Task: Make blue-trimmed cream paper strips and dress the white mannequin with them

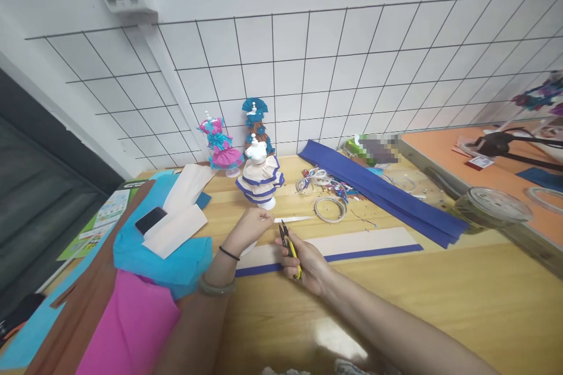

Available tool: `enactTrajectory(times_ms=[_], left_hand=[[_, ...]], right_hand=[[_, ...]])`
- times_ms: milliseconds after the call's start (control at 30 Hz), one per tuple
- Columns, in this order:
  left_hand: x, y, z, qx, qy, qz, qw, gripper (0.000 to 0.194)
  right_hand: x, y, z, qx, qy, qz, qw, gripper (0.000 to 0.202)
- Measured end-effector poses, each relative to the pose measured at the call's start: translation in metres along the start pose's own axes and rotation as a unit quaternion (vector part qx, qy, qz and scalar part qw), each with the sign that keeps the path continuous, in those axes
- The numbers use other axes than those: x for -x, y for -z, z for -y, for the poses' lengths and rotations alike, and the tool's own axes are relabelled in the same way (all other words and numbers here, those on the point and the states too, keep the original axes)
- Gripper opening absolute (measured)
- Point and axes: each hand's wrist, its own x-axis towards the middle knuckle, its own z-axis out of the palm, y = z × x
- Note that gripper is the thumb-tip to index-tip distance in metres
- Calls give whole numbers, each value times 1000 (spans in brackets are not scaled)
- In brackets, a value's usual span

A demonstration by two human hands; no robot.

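My right hand (303, 263) is wrapped round small snips (291, 251) with dark blades and yellow-and-black handles, their tips pointing up and away from me. Just left of the tips, my left hand (255, 225) is closed in a pinch at the end of a narrow white strip (294, 220). Under both hands lies a long cream paper band (360, 241) with a blue edge. Right behind my left hand stands a small white dress form (256, 152) in a tiered cream skirt (260, 179) with blue trim.
Two dressed forms, one pink (226, 158) and one brown and teal (254, 106), stand by the wall. A tape roll (329, 210), tangled ribbons (323, 179) and blue paper (378, 190) lie rightward. Leftward are turquoise paper (162, 261), pink paper (132, 316) and a phone (151, 220).
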Motion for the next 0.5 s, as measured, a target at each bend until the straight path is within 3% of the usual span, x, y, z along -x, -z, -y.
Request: enactTrajectory(times_ms=[233,500], left_hand=[[0,-1,4,32,17,-8,999,24],[3,2,-5,7,22,-7,1000,24]], right_hand=[[-4,-17,-1,10,58,-2,998,32],[-14,-12,-3,13,82,-4,997,32]])
